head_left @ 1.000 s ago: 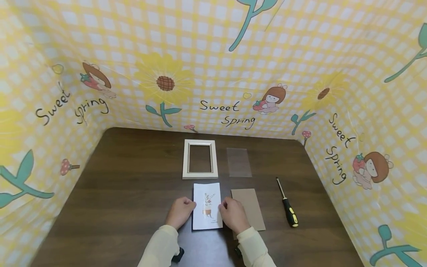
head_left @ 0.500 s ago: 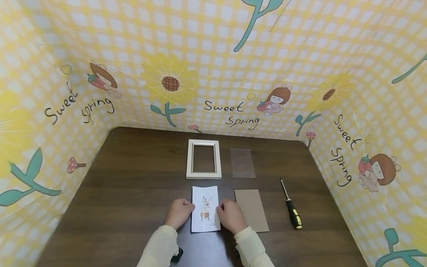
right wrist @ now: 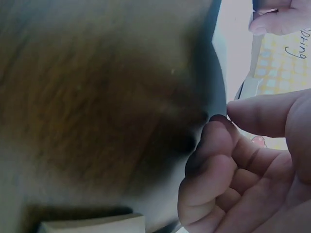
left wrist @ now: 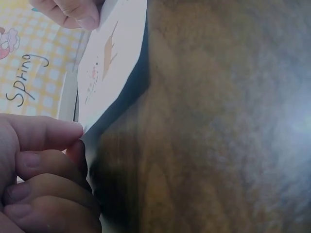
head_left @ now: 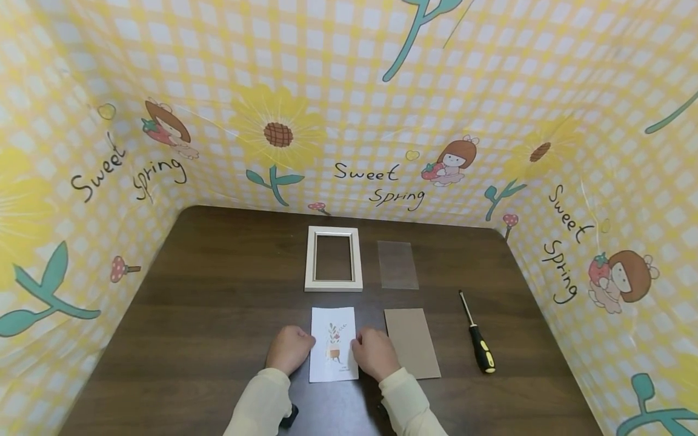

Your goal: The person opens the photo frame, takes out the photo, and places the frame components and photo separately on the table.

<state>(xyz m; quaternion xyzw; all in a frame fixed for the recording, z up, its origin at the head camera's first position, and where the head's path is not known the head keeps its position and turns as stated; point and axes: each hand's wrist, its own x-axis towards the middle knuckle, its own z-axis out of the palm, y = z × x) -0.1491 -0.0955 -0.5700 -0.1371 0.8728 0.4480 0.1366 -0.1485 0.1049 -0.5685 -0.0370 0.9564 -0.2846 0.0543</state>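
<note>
A white card printed with a potted plant lies between the two hands in the head view. My left hand pinches its left edge between thumb and forefinger, and my right hand pinches the right edge. In the left wrist view the card stands a little above the wooden table, with a dark shadow or underside beneath it. Beyond the card lies a cream picture frame with an open centre. Just right of my right hand is a brown backing board.
A clear rectangular sheet lies right of the frame. Farther right rests a screwdriver with a black and yellow handle. Yellow checked cloth walls the brown table at the back and sides.
Both hands have drawn the card slightly toward the person and a little left, away from the frame. Their pinch on its edges stays. The head view has shifted slightly.
</note>
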